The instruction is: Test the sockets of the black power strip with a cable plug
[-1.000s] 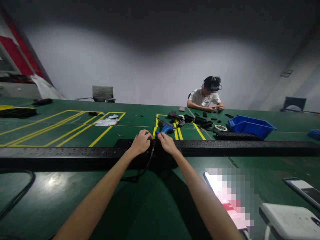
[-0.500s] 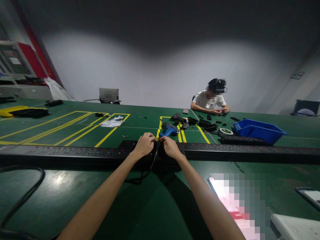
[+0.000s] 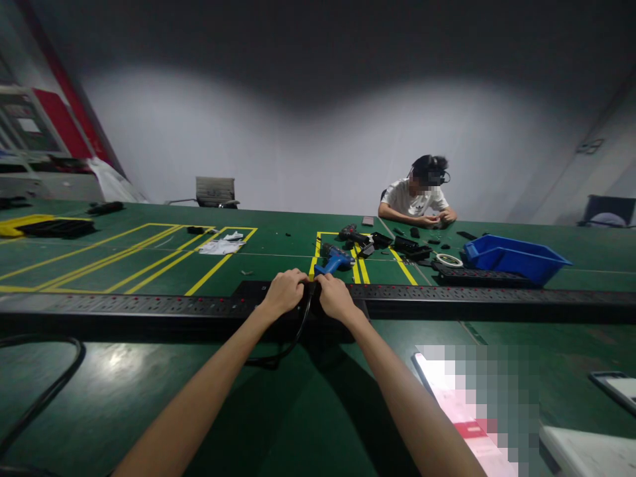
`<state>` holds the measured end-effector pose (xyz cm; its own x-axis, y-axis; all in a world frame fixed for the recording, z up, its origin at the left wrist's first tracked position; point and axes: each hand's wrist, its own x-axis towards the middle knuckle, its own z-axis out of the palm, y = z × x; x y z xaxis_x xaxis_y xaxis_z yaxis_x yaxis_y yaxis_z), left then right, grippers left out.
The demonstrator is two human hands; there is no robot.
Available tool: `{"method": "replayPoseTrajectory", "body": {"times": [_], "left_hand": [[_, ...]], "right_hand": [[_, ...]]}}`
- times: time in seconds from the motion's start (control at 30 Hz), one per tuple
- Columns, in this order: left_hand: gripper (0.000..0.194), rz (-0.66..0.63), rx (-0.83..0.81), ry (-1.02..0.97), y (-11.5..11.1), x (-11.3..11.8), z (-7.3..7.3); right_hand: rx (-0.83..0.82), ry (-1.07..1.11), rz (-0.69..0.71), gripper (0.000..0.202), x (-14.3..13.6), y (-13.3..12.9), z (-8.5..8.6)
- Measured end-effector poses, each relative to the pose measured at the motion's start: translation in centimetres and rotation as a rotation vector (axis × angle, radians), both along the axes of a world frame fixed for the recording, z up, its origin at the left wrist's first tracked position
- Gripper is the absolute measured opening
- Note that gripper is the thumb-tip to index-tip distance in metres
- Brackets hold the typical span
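A long black power strip [image 3: 447, 301] with rows of outlets and red dots runs across the table in front of me. At its middle, my left hand [image 3: 284, 291] and my right hand [image 3: 338, 297] face each other, fingers bent and pinched round the upper end of a black cable [image 3: 302, 324]. That end is mostly hidden between the fingers. From there the cable curves down over the strip's front edge toward the table. Just beyond my right hand lies a blue power drill [image 3: 336, 258].
Across the green table [image 3: 278, 404] sits a co-worker [image 3: 417, 199], hands together. Near that person are black parts, a white tape roll [image 3: 449, 261] and a blue bin [image 3: 517, 258]. White gloves [image 3: 222, 245] lie far left of centre; a thick cable [image 3: 54, 381] loops at near left.
Both hands stay at the same spot on the strip. My right fingers have shifted slightly left and down, and the cable's top shows less between the hands. The view has moved slightly.
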<state>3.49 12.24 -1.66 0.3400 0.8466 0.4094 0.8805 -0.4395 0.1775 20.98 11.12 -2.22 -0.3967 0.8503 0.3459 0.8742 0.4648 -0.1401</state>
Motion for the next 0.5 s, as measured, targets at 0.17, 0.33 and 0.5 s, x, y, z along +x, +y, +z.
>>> {"method": "replayPoseTrajectory", "body": {"times": [0.17,0.33,0.5], "left_hand": [[0.029,0.002,0.002,0.018,-0.12,0.07,0.23],[0.028,0.022,0.002,0.039,-0.32,0.21,0.34],[0.029,0.032,0.0,0.018,-0.43,0.23,0.34]], "right_hand": [[-0.02,0.0,-0.009,0.04,-0.04,-0.22,0.25],[-0.009,0.008,-0.001,0.039,-0.01,-0.23,0.21],[-0.009,0.014,-0.001,0.039,-0.01,-0.26,0.26]]}}
